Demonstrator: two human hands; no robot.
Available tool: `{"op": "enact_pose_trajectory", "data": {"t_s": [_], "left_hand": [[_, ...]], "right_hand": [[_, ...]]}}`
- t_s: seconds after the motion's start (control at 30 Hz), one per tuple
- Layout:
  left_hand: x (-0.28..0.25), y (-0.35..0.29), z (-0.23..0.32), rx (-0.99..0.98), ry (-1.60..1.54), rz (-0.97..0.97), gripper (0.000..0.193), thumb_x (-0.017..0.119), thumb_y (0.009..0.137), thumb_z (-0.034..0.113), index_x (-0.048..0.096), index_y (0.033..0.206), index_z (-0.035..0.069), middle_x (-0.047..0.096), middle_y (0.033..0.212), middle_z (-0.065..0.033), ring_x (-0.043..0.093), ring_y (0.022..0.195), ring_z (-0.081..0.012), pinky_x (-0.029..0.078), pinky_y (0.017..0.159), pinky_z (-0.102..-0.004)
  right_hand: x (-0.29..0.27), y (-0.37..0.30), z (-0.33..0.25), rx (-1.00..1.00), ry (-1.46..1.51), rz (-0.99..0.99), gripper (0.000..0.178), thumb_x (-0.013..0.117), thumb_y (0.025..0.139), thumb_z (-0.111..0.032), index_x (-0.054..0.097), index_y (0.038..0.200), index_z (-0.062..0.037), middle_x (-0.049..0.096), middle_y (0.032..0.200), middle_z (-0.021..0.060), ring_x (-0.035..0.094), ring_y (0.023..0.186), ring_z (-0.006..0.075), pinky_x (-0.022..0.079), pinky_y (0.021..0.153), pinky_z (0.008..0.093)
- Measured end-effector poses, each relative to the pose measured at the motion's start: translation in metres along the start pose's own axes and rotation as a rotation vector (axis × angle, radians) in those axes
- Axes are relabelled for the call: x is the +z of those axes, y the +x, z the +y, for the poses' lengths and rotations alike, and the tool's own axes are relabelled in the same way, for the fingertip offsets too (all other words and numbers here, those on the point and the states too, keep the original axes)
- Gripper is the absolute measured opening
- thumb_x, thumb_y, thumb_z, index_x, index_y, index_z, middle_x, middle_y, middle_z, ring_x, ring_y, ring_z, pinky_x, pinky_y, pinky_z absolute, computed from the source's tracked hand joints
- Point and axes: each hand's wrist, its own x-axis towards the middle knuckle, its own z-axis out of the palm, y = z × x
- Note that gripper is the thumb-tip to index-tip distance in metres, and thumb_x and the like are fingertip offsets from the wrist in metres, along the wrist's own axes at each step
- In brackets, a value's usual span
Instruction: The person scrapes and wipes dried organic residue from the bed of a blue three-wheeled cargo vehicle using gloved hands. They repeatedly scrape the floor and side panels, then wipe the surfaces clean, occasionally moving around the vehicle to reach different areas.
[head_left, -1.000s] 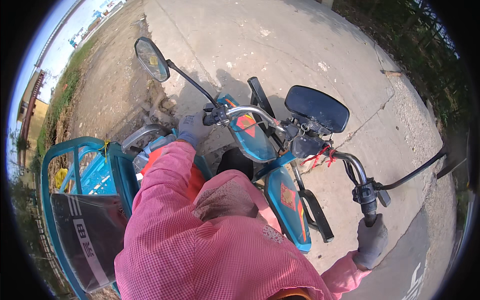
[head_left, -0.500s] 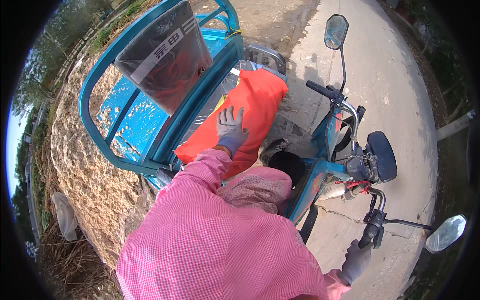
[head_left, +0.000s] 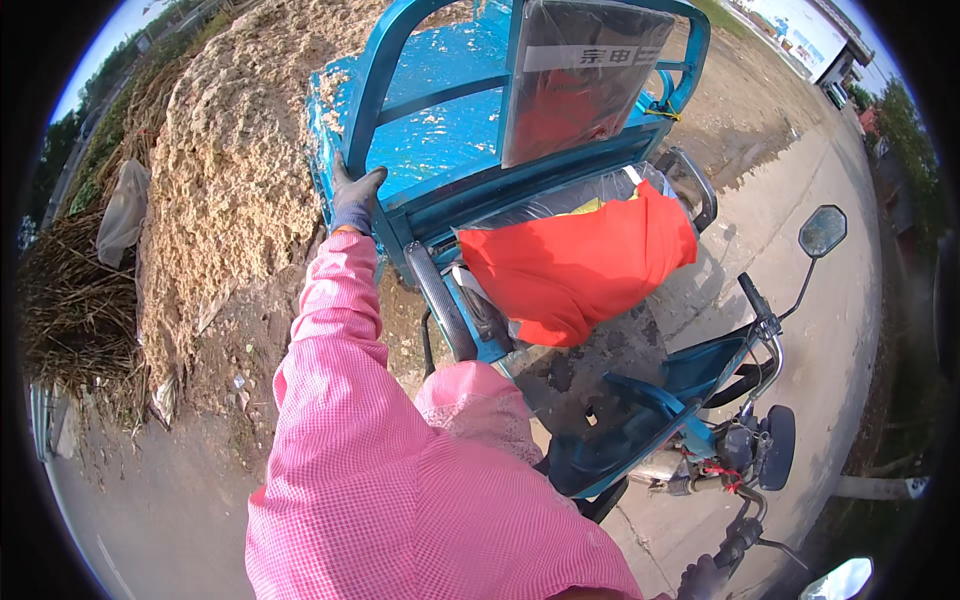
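Observation:
My left hand [head_left: 357, 195], in a grey glove, grips the lower end of the blue metal rail [head_left: 372, 105] at the front corner of a tricycle's cargo bed; its fingers are partly hidden. Low in the picture my gloved right hand [head_left: 702, 578] is closed around the near handlebar grip [head_left: 737, 540], cut off by the dark rim. A red cloth [head_left: 580, 262] lies over the plastic-wrapped seat, between the bed and the handlebars. Above it stands a dark backrest [head_left: 585, 85] wrapped in clear plastic, fixed to the rail.
A pale, crumbly heap [head_left: 225, 150] rises against the bed's left side. Beyond it lie dry stalks [head_left: 75, 300] and a whitish plastic bag [head_left: 122, 215]. A black armrest [head_left: 440, 300] flanks the seat. Mirrors [head_left: 823, 232] stick out from the handlebars over the concrete road [head_left: 800, 190].
My left hand has left the red cloth and moved left to the blue rail. My right hand stays on the handlebar grip. The view has turned left, and my body stands farther from the seat.

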Motion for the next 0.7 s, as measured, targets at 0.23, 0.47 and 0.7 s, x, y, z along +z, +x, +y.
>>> {"op": "enact_pose_trajectory", "data": {"t_s": [0.23, 0.47, 0.7], "left_hand": [[-0.039, -0.150, -0.144, -0.181, -0.341, -0.580, 0.069, 0.076, 0.091, 0.016, 0.048, 0.152, -0.001, 0.059, 0.147, -0.0149, 0.061, 0.130, -0.0223, 0.050, 0.107, -0.0322], [-0.249, -0.250, -0.390, -0.610, 0.449, -0.918, 0.053, 0.075, 0.084, 0.038, 0.072, 0.122, 0.002, 0.076, 0.115, -0.0147, 0.071, 0.111, -0.0249, 0.053, 0.099, -0.0364], [-0.401, -0.209, -0.517, -0.892, 0.112, -0.082, 0.024, 0.056, 0.094, 0.024, 0.073, 0.094, 0.007, 0.069, 0.075, -0.0079, 0.065, 0.067, -0.0259, 0.050, 0.061, -0.0417]], "right_hand": [[0.002, 0.027, 0.011, -0.177, -0.259, 0.089, 0.053, 0.064, 0.096, -0.034, 0.055, 0.141, -0.0071, 0.066, 0.106, 0.0138, 0.066, 0.091, 0.0234, 0.052, 0.079, 0.0424], [0.050, -0.115, -0.005, -0.739, -0.954, 0.536, 0.055, 0.061, 0.099, -0.042, 0.057, 0.142, -0.0090, 0.063, 0.132, 0.0160, 0.064, 0.115, 0.0311, 0.053, 0.096, 0.0480], [0.264, -0.366, -0.007, -1.661, -0.593, -0.643, 0.046, 0.074, 0.092, -0.024, 0.066, 0.132, -0.0023, 0.069, 0.124, 0.0156, 0.066, 0.115, 0.0313, 0.053, 0.100, 0.0419]]}}
